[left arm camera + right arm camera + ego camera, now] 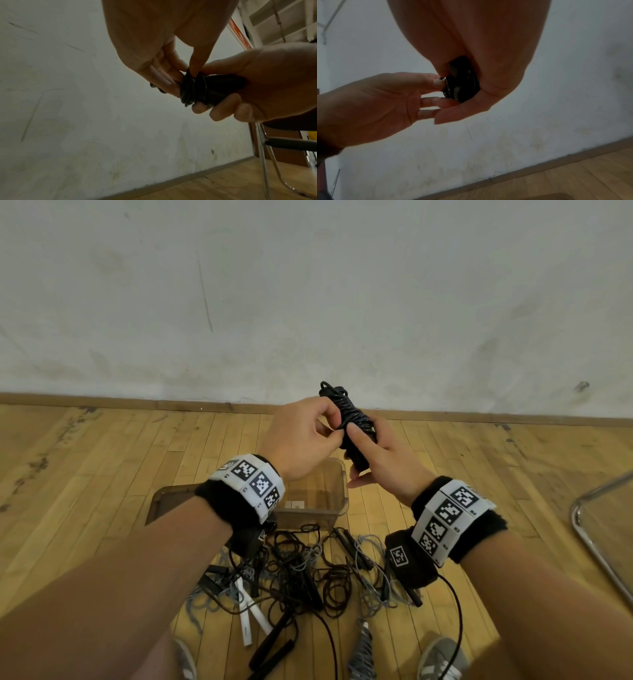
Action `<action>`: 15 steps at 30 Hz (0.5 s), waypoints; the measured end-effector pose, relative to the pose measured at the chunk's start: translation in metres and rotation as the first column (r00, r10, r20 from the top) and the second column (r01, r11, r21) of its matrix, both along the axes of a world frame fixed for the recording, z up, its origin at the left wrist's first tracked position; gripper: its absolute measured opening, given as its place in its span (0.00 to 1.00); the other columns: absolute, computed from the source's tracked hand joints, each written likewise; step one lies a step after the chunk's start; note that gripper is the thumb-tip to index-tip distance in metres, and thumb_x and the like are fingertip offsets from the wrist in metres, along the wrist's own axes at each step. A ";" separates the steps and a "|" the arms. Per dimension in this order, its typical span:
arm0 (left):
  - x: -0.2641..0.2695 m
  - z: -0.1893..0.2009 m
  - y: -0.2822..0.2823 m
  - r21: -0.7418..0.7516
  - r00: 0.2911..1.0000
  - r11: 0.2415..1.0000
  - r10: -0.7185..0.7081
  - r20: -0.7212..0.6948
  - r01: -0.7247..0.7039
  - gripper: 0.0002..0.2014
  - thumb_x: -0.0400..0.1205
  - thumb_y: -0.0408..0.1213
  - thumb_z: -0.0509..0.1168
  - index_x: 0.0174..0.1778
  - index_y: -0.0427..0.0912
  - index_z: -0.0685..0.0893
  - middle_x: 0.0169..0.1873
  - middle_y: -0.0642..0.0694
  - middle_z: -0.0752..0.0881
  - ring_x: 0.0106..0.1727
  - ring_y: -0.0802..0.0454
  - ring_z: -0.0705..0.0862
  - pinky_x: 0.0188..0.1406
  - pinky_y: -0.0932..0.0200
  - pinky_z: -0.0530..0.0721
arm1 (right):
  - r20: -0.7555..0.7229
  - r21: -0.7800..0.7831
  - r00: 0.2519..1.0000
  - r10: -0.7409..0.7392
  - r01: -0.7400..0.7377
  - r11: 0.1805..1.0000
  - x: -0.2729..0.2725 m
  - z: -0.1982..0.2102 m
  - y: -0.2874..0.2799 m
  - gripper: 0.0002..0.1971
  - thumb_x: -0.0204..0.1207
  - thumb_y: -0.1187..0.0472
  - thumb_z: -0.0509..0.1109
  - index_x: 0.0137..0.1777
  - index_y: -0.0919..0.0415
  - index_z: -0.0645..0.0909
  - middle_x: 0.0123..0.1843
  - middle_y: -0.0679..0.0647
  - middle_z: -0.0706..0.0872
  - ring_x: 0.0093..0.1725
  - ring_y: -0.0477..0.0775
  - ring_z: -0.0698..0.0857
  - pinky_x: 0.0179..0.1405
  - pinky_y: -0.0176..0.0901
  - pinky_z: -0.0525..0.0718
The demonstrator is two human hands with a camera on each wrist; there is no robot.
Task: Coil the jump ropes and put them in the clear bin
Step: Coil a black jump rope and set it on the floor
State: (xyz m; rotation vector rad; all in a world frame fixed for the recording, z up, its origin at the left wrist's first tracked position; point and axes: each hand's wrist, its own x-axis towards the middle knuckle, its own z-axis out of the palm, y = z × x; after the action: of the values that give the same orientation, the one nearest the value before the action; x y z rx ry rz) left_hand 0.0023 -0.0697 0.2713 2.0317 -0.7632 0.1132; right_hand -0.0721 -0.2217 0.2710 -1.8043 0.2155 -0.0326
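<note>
A black jump rope (pixel 352 419), wound into a tight bundle round its handles, is held up in front of the wall. My right hand (pixel 380 460) grips the bundle's lower part (pixel 221 88), thumb lying along it. My left hand (pixel 301 436) pinches a strand of the black jump rope (pixel 190 86) at the middle of the bundle with thumb and fingertips. In the right wrist view the bundle's end (pixel 462 83) shows between both hands. The clear bin (pixel 329 501) stands on the floor below my hands. A tangle of loose jump ropes (pixel 301 573) lies in front of it.
White handles (pixel 250 618) and black handles (pixel 270 645) lie in the pile on the wooden floor (pixel 102 474). A grey coiled rope (pixel 363 652) lies near my shoes (pixel 442 659). A metal chair frame (pixel 596 542) stands at the right. The wall (pixel 308 302) is close ahead.
</note>
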 end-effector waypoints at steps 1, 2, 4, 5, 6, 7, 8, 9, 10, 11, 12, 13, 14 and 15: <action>-0.001 0.000 -0.002 -0.033 1.000 0.999 -0.009 -0.019 0.008 0.06 0.79 0.35 0.75 0.46 0.49 0.85 0.43 0.58 0.89 0.42 0.67 0.88 0.38 0.72 0.83 | 0.003 0.026 1.000 -0.025 0.025 0.999 0.000 0.001 -0.001 0.21 0.88 0.47 0.63 0.75 0.56 0.67 0.50 0.60 0.84 0.34 0.54 0.85 0.38 0.56 0.93; -0.002 0.000 -0.003 -0.057 0.999 0.998 -0.024 -0.035 0.022 0.08 0.78 0.35 0.76 0.48 0.50 0.85 0.45 0.59 0.89 0.44 0.67 0.88 0.40 0.74 0.83 | 0.006 0.051 0.999 -0.048 0.048 0.998 0.000 0.002 -0.002 0.21 0.88 0.46 0.63 0.74 0.55 0.68 0.51 0.59 0.84 0.34 0.54 0.84 0.38 0.55 0.93; -0.004 0.001 -0.005 -0.051 0.998 0.998 -0.048 -0.030 0.047 0.12 0.75 0.38 0.79 0.50 0.50 0.85 0.49 0.58 0.88 0.48 0.65 0.88 0.44 0.71 0.83 | -0.002 0.092 0.997 -0.078 0.078 0.993 0.000 0.002 -0.002 0.20 0.87 0.44 0.64 0.73 0.54 0.69 0.51 0.57 0.86 0.35 0.55 0.85 0.39 0.53 0.93; -0.004 0.000 -0.006 -0.036 0.999 0.999 -0.042 -0.016 0.041 0.13 0.74 0.40 0.80 0.50 0.50 0.84 0.49 0.58 0.88 0.48 0.63 0.88 0.44 0.67 0.85 | -0.012 0.097 0.997 -0.075 0.076 0.992 0.000 0.002 -0.001 0.20 0.87 0.43 0.64 0.73 0.53 0.69 0.52 0.56 0.86 0.36 0.54 0.85 0.40 0.53 0.93; -0.004 0.000 -0.006 -0.024 1.000 1.000 -0.020 -0.002 0.019 0.14 0.73 0.42 0.81 0.48 0.50 0.84 0.48 0.57 0.88 0.46 0.62 0.88 0.44 0.63 0.86 | -0.022 0.095 0.998 -0.065 0.067 0.993 -0.001 0.001 0.000 0.20 0.87 0.42 0.64 0.72 0.52 0.70 0.52 0.57 0.86 0.36 0.54 0.85 0.41 0.54 0.93; -0.003 0.000 -0.005 -0.020 1.000 1.000 0.005 0.008 -0.005 0.13 0.73 0.43 0.82 0.46 0.49 0.84 0.47 0.57 0.87 0.44 0.61 0.87 0.43 0.60 0.87 | -0.027 0.096 0.998 -0.055 0.057 0.994 -0.001 0.000 0.002 0.21 0.87 0.42 0.64 0.72 0.52 0.70 0.52 0.58 0.86 0.36 0.53 0.86 0.41 0.54 0.92; -0.002 0.000 -0.005 -0.028 1.000 0.999 0.022 0.013 -0.022 0.12 0.73 0.43 0.82 0.45 0.49 0.85 0.45 0.57 0.87 0.43 0.60 0.87 0.43 0.57 0.88 | -0.029 0.105 0.998 -0.050 0.052 0.993 -0.001 -0.001 0.004 0.21 0.87 0.41 0.63 0.72 0.52 0.70 0.51 0.59 0.85 0.35 0.53 0.86 0.41 0.54 0.92; -0.001 0.001 -0.005 -0.045 1.000 0.999 0.027 0.013 -0.027 0.11 0.74 0.43 0.81 0.44 0.49 0.85 0.45 0.58 0.87 0.42 0.59 0.88 0.43 0.56 0.89 | -0.029 0.126 0.998 -0.051 0.054 0.991 0.000 -0.001 0.005 0.21 0.87 0.41 0.63 0.72 0.53 0.70 0.51 0.59 0.85 0.35 0.53 0.85 0.41 0.55 0.92; -0.001 0.001 -0.005 -0.065 1.000 0.998 0.024 0.016 -0.023 0.10 0.75 0.42 0.81 0.44 0.49 0.85 0.45 0.59 0.87 0.42 0.60 0.88 0.43 0.56 0.89 | -0.031 0.157 0.998 -0.058 0.062 0.986 0.000 0.000 0.005 0.22 0.87 0.41 0.62 0.72 0.54 0.69 0.51 0.60 0.84 0.35 0.54 0.85 0.40 0.55 0.92; -0.001 0.001 -0.005 -0.079 0.999 0.997 0.020 0.026 -0.018 0.09 0.76 0.40 0.80 0.44 0.49 0.85 0.46 0.60 0.87 0.42 0.61 0.89 0.43 0.57 0.89 | -0.036 0.191 0.997 -0.068 0.074 0.979 0.001 0.000 0.006 0.22 0.88 0.41 0.61 0.72 0.55 0.69 0.50 0.60 0.84 0.34 0.55 0.84 0.38 0.55 0.91; -0.002 0.002 -0.005 -0.086 0.999 0.996 0.019 0.046 -0.015 0.09 0.77 0.39 0.80 0.44 0.49 0.85 0.47 0.60 0.86 0.41 0.61 0.88 0.42 0.59 0.89 | -0.041 0.222 0.996 -0.077 0.085 0.971 0.002 0.000 0.006 0.22 0.89 0.41 0.59 0.72 0.57 0.70 0.50 0.61 0.84 0.34 0.55 0.84 0.35 0.53 0.90; -0.002 0.001 -0.005 -0.089 0.997 0.996 0.021 0.076 -0.014 0.08 0.78 0.38 0.79 0.44 0.50 0.85 0.48 0.61 0.86 0.40 0.62 0.88 0.41 0.59 0.88 | -0.044 0.247 0.995 -0.084 0.093 0.965 0.001 0.000 0.007 0.23 0.90 0.42 0.57 0.73 0.59 0.70 0.50 0.61 0.84 0.33 0.55 0.84 0.33 0.52 0.88; -0.003 0.000 -0.005 -0.087 0.994 0.996 0.026 0.109 -0.017 0.08 0.78 0.37 0.78 0.43 0.49 0.84 0.48 0.60 0.86 0.39 0.61 0.88 0.40 0.58 0.89 | -0.045 0.265 0.995 -0.087 0.096 0.960 0.001 0.000 0.008 0.23 0.90 0.42 0.56 0.74 0.60 0.69 0.50 0.62 0.84 0.33 0.55 0.84 0.31 0.50 0.87; -0.004 -0.002 -0.006 -0.087 0.989 0.996 0.033 0.141 -0.021 0.08 0.78 0.36 0.77 0.43 0.49 0.84 0.49 0.59 0.87 0.38 0.60 0.88 0.38 0.56 0.89 | -0.046 0.276 0.995 -0.086 0.095 0.956 0.001 -0.002 0.009 0.23 0.91 0.43 0.56 0.74 0.61 0.69 0.50 0.62 0.84 0.32 0.55 0.83 0.30 0.50 0.86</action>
State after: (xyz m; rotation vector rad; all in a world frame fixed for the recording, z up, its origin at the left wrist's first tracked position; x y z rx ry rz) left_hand -0.0017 -0.0752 0.2696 1.9681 -0.8053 0.3043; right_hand -0.0716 -0.2129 0.2693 -1.5143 0.3110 -0.0353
